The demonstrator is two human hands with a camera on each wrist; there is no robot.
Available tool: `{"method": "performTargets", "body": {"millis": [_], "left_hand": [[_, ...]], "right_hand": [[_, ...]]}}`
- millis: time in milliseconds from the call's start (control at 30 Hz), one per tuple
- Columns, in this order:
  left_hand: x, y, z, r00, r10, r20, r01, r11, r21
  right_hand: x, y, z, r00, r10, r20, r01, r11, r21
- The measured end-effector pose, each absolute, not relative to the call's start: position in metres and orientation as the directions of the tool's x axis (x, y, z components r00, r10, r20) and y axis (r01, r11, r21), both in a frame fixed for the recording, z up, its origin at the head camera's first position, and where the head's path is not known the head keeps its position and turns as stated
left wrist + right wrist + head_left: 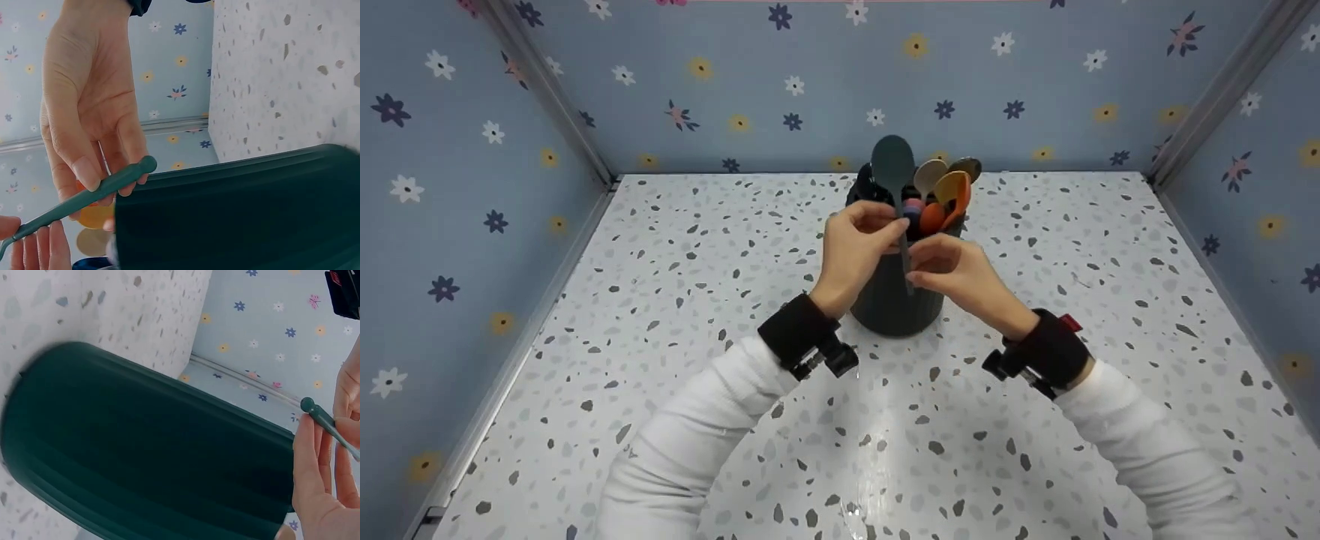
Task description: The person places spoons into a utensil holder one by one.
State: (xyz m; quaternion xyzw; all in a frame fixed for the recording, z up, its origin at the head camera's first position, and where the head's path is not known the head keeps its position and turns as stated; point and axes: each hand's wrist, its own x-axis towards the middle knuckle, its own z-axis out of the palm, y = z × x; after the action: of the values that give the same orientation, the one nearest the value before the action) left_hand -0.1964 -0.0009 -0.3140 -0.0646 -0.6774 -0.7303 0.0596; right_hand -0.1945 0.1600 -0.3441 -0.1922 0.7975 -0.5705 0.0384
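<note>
Both hands hold a dark green spoon in front of a dark green ribbed utensil holder, its bowl up and its handle pointing down. My left hand pinches the handle at about its middle. Lower down, the thumb and fingers of my right hand pinch the handle close to its knobbed end. In the left wrist view my right hand grips the handle just short of the knob. The right wrist view has the holder's wall beside the hands.
Several utensils stand in the holder: a yellow ladle-like piece, an orange one, a beige spoon and a brownish spoon. Blue flowered panels enclose the speckled white tabletop at the back and sides.
</note>
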Motion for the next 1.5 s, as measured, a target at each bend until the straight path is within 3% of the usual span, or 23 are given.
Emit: {"method": "performTargets", "body": {"millis": [367,900,1500], "left_hand": [[-0.210,0.003,-0.288,-0.955,-0.023,0.296,0.296,0.021,0.955],[-0.230,0.005,-0.295,-0.933,-0.050,0.356,0.345,0.156,0.926],[-0.231,-0.007,-0.309,-0.937,-0.053,0.346,0.337,0.132,0.932]], "right_hand": [[-0.213,0.158,-0.316,-0.927,-0.282,0.248,-0.340,0.348,-0.873],[-0.232,0.149,-0.316,-0.943,-0.187,0.274,-0.328,0.398,-0.857],[-0.218,0.161,-0.326,-0.917,-0.266,0.296,-0.365,0.263,-0.893]]}}
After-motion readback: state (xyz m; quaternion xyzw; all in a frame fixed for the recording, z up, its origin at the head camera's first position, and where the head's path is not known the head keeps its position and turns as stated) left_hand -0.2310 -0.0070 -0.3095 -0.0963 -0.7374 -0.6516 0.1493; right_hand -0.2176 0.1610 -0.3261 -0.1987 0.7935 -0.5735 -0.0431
